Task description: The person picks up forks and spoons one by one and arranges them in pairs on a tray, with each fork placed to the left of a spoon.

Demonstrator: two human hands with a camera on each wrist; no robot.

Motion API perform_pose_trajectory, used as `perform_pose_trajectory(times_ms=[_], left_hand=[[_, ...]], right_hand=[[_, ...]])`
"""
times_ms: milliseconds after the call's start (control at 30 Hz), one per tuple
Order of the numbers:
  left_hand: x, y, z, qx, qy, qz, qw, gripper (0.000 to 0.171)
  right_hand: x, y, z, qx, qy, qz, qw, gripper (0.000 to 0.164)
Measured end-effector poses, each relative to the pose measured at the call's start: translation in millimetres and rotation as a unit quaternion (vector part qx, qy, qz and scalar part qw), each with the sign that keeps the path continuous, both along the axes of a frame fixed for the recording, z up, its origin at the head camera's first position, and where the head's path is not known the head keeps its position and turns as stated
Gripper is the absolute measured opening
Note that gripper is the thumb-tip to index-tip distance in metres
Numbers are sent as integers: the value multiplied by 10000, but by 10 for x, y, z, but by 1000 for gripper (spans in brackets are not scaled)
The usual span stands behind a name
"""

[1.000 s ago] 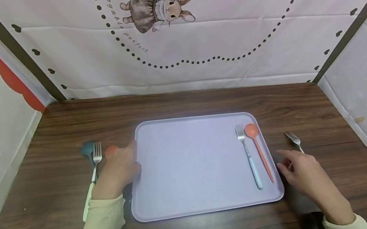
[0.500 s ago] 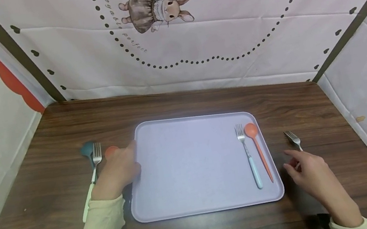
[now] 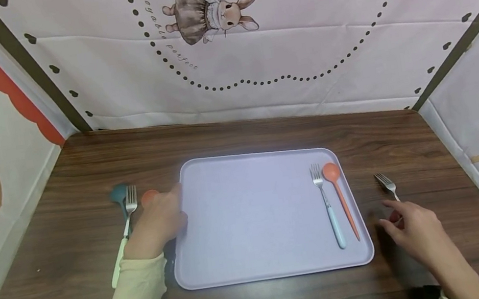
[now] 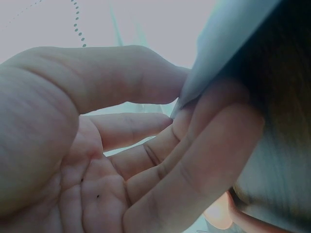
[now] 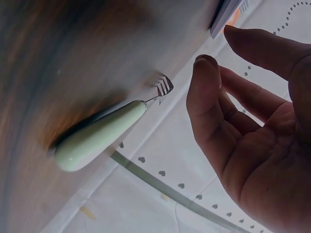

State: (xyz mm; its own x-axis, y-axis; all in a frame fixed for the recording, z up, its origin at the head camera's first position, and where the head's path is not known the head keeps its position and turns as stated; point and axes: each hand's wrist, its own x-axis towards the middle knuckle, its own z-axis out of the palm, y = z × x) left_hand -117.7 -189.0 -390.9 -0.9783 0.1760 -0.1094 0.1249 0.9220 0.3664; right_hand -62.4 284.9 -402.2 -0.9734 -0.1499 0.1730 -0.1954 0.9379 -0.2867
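Observation:
My left hand (image 3: 158, 226) grips the left edge of the pale lilac tray (image 3: 250, 220). In the left wrist view the thumb (image 4: 141, 75) lies on the tray's upper side and the fingers curl beneath its rim. Off the tray's right side, my right hand (image 3: 419, 231) hovers with fingers loosely bent and nothing between them. Beside it on the table lies a fork (image 3: 386, 182), whose light green handle (image 5: 102, 136) shows in the right wrist view. On the tray's right part lie a fork with a light blue handle (image 3: 335, 225) and an orange spoon (image 3: 331, 173).
Left of the tray, a teal spoon (image 3: 118, 193) lies partly under a fork with a pale green handle (image 3: 119, 263). An orange spoon (image 3: 149, 197) is mostly hidden by the left hand. Printed cloth walls (image 3: 317, 14) border the wooden table (image 3: 242, 136) at the back and sides.
My right hand has moved rightward, away from the tray and closer to the fork on the table. The left hand keeps its grip on the tray; the head view has shifted slightly.

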Motion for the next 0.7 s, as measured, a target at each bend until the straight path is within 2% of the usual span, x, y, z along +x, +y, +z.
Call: perform_pose_trajectory(times_ms=[267, 500, 700], left_hand=[[6, 16, 29, 48, -124, 19, 9999, 64], [7, 14, 25, 77, -136, 31, 9999, 67], [7, 14, 11, 5, -84, 49, 10000, 65]], right_hand=[[29, 66, -11, 102, -9, -167, 9998, 39], [40, 129, -28, 153, 183, -294, 9993, 36], [71, 170, -23, 182, -75, -699, 9974, 38]])
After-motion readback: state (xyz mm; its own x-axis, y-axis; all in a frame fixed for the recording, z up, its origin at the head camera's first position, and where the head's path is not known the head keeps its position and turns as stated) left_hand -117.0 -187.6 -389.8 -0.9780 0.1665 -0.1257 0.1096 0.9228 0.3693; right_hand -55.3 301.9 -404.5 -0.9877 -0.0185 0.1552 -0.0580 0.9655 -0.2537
